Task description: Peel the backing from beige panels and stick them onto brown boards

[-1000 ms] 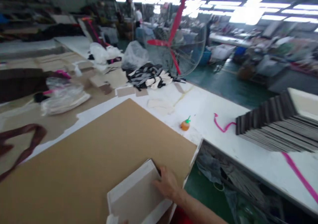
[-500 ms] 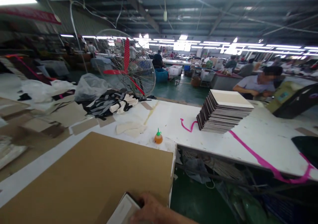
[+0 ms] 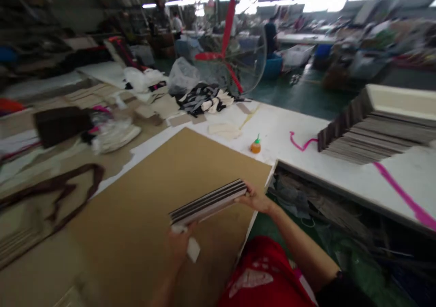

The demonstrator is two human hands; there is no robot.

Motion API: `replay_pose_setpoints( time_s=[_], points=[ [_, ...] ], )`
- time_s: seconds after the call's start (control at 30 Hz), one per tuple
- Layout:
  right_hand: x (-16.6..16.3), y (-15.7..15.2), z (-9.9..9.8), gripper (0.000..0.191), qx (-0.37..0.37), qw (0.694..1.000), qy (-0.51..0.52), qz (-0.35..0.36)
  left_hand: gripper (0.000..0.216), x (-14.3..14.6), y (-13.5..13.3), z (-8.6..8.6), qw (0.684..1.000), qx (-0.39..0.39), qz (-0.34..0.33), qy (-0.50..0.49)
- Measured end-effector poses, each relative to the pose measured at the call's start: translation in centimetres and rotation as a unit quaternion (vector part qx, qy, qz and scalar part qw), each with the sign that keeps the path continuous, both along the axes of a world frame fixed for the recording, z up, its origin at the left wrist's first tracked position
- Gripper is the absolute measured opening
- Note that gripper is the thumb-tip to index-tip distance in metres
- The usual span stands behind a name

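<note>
The step in hand appears to be steadying the layered stack point(image 3: 208, 203), near six o'clock over the brown board point(image 3: 163, 184), gripped at two o'clock by the right hand point(image 3: 254, 199) and at eight by the left hand point(image 3: 179, 243). Moving it calls for even pressure; the red garment point(image 3: 272, 252)'s pale print point(image 3: 254, 279), five o'clock, is illegible.

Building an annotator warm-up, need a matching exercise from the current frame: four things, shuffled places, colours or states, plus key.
Things
1. Small layered stack
2. Small bottle
3. Fan
4. Brown board

Descriptions
A. Red blades
B. Lying flat below the hands
C. Held between the left hand and right hand
D. Orange below, green on top

Pairs: 1-C, 2-D, 3-A, 4-B
</note>
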State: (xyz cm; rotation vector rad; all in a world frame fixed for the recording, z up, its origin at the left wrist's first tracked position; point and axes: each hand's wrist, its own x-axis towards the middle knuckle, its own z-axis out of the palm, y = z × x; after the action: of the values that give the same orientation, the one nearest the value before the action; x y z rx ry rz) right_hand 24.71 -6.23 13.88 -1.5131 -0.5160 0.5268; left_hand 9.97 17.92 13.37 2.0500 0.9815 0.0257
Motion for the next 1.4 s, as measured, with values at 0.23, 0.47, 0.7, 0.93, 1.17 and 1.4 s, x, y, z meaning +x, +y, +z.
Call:
replay_pose_setpoints(
  time_s=[0.23, 0.47, 0.7, 0.93, 1.17, 1.4],
  points=[
    [-0.4, -0.2, -7.3, 0.055, -0.062, 0.998, 0.002, -0.012, 0.033, -1.0, 0.8, -4.3, 0.994, -0.082, 0.029, -0.063],
    [-0.8, -0.7, -6.6, 0.065, -0.082, 0.996, -0.014, -0.035, 0.038, -1.8, 2.1, -5.1, 0.978, -0.153, -0.053, -0.132],
    [-4.2, -1.9, -4.4, 0.09, -0.09, 0.977, -0.141, -0.13, 0.03, -2.8, 1.0, -5.5, 0.979, -0.155, -0.042, -0.126],
    [-7.8, -2.4, -4.6, 0.084, -0.095, 0.959, -0.203, -0.172, 0.031, -3.5, 0.4, -5.6, 0.983, -0.14, -0.021, -0.116],
    [-8.1, -1.6, -3.9, 0.069, -0.058, 0.965, -0.189, -0.174, 0.034, -3.1, 0.5, -5.7, 0.984, -0.141, -0.01, -0.111],
    [-7.0, -1.9, -5.3, 0.045, -0.03, 0.963, -0.135, -0.233, 0.037, -3.2, 0.7, -5.8, 0.987, -0.133, -0.011, -0.092]
  ],
)
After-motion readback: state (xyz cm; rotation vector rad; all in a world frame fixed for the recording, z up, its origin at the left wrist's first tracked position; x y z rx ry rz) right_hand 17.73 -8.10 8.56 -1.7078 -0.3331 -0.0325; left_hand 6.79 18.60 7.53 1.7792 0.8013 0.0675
